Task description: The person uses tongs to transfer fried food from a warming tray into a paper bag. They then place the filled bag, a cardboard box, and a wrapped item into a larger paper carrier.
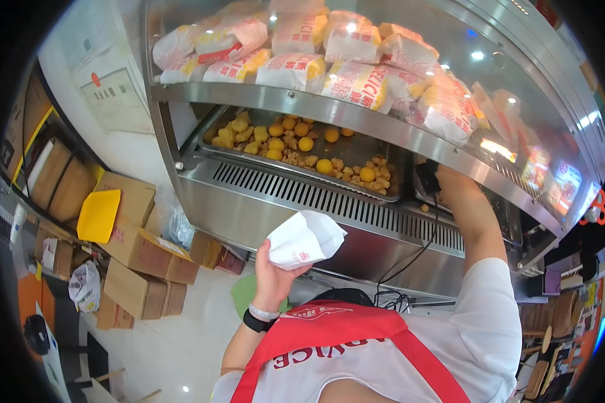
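My left hand (273, 281) is closed around the lower side of a white paper bag (301, 243) with small red print. The bag's mouth gapes towards the right. Inside the warming cabinet, my right hand (454, 183) reaches in under the glass on the right. Its fingers close at a black object (427, 177), whose kind is hard to tell. Left of that hand lies a metal tray (383, 196) with fried chicken pieces (346, 172) and several round yellow balls (306, 144). Part of my right hand's fingers is hidden.
Filled printed paper bags (356, 84) fill the cabinet's upper shelf. A slotted metal ledge (302, 191) runs along the front. A black cable (417, 258) hangs down before it. Cardboard boxes (138, 289) and a yellow sheet (99, 216) are at the left.
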Demonstrator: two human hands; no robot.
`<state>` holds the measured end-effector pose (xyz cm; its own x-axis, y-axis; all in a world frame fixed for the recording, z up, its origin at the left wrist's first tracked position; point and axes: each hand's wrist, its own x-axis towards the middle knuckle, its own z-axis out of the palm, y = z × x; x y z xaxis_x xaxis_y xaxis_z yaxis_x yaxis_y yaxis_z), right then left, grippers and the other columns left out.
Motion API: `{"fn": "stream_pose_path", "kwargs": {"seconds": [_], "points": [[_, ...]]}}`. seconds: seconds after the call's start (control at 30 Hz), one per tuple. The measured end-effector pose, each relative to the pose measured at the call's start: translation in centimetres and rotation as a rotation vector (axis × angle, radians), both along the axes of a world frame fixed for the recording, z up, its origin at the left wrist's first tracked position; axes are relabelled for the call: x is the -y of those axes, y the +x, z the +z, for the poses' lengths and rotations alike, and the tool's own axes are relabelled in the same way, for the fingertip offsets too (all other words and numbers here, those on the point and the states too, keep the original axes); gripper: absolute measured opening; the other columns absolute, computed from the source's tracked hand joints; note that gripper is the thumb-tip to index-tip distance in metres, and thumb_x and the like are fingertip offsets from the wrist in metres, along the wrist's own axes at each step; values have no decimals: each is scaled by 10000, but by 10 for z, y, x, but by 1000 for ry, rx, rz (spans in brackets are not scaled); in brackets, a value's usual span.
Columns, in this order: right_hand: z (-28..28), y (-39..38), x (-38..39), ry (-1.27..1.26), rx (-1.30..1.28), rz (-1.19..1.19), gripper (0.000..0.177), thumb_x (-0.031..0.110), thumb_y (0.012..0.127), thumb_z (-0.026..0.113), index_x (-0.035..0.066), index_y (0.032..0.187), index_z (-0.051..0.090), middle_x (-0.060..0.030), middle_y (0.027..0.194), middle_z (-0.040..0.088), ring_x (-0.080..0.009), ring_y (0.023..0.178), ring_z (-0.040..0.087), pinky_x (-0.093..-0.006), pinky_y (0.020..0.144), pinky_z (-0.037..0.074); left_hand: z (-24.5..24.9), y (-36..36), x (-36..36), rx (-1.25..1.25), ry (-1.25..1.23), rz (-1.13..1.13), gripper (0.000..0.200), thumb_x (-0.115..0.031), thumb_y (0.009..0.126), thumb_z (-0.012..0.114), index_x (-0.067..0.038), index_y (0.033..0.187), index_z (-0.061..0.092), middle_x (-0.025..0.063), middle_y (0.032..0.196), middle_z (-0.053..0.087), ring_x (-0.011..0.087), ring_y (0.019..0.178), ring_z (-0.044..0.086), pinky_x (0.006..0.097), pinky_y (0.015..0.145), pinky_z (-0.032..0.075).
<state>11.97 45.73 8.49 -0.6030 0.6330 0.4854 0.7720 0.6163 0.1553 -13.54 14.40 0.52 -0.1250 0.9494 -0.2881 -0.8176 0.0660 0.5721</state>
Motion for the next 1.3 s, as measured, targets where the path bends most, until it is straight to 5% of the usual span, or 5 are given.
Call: {"fn": "stream_pose_path", "kwargs": {"seconds": [0.17,0.6,0.83,1.1,1.3], "points": [[8,0,1,-135,-67,3,304,256,770,579,-2,923,531,-79,753,595,-188,639,555,-297,546,435,8,-2,-6,218,-15,-52,591,-503,829,293,-100,1255,365,137,1229,436,323,1090,462,502,819,413],[73,1,149,-1431,-700,-177,176,182,829,516,29,751,551,-13,656,551,-29,459,412,-159,396,308,8,-20,-37,342,-159,-294,592,-539,822,259,-159,1259,384,106,1259,415,305,1127,415,549,891,311],[79,-6,195,-1210,-188,156,259,236,746,672,15,710,542,14,660,480,-83,626,402,-234,563,334,-5,-25,-50,474,-137,-467,551,-501,829,261,-160,1236,410,105,1251,418,306,1116,420,526,866,345],[94,-10,180,-1346,-603,-235,216,252,783,621,45,752,565,66,571,457,-23,467,373,-187,427,274,-9,-34,-55,501,-108,-480,536,-480,818,281,-166,1232,411,122,1250,414,311,1117,421,503,845,380],[94,-19,173,-555,-48,-402,283,246,716,611,-31,658,600,-208,558,499,-333,534,522,-387,526,413,0,-52,-50,485,-18,-404,531,-478,822,289,-112,1181,426,121,1184,458,315,1086,437,485,844,392]]}}
